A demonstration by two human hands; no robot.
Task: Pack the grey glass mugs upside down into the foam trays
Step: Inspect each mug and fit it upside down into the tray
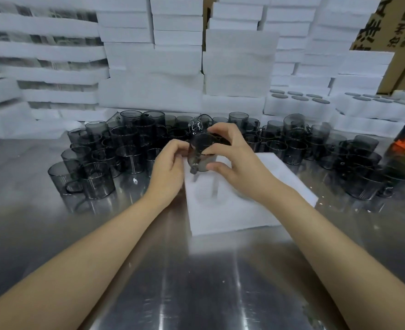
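Head view | right hand (231,152) curled round grey mug (202,152) | left hand (169,166) pinches it — above foam tray (234,216)

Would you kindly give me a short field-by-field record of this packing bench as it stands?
held mug: grey glass, tilted, above the foam tray, not seated
left hand: fingers curled against the mug's left side
right hand: grips the mug from the right
foam tray: white, flat on the metal table
loose mugs: many, upright, crowded behind the tray
stacked foam: white stacks along the back
filled trays: right rear, round mug bases showing
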